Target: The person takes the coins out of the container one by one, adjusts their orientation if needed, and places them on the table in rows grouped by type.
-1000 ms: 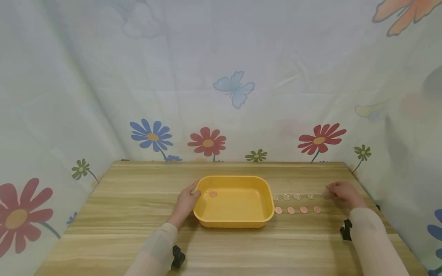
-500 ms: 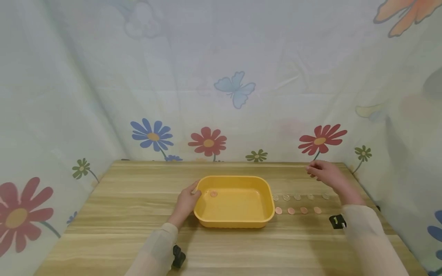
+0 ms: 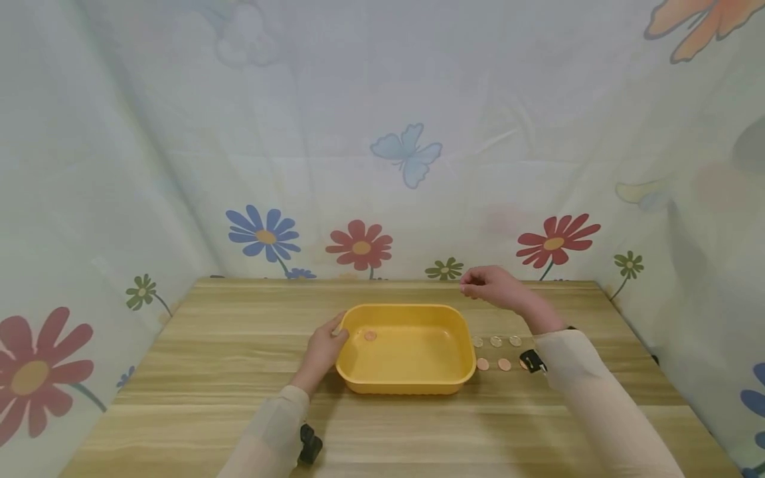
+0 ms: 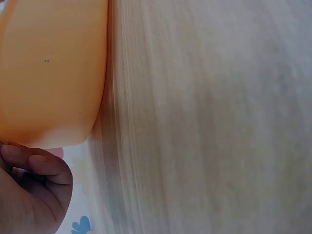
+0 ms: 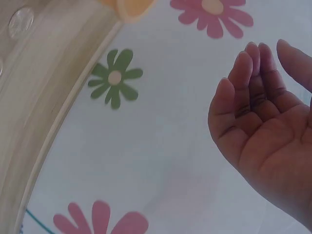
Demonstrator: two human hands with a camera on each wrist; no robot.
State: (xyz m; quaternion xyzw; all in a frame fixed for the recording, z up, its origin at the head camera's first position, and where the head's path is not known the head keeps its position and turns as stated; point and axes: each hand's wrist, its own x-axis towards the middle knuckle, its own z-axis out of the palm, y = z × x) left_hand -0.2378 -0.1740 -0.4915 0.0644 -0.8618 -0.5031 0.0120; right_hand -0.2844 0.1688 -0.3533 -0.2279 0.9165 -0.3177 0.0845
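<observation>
Right hand moved over tray.

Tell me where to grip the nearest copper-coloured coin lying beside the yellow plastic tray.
Probably pinch the copper-coloured coin by its thin rim, coming straight down. It lies flat on the wooden table, close to the yellow plastic tray wall, so the tray side is cramped; put fingertips on its near and far edges.

Rectangular yellow plastic tray: one, at mid-table. Round copper-coloured coins: one inside tray; two in view on wooden table, right of tray. Round silver coins: three, in a row behind those.
</observation>
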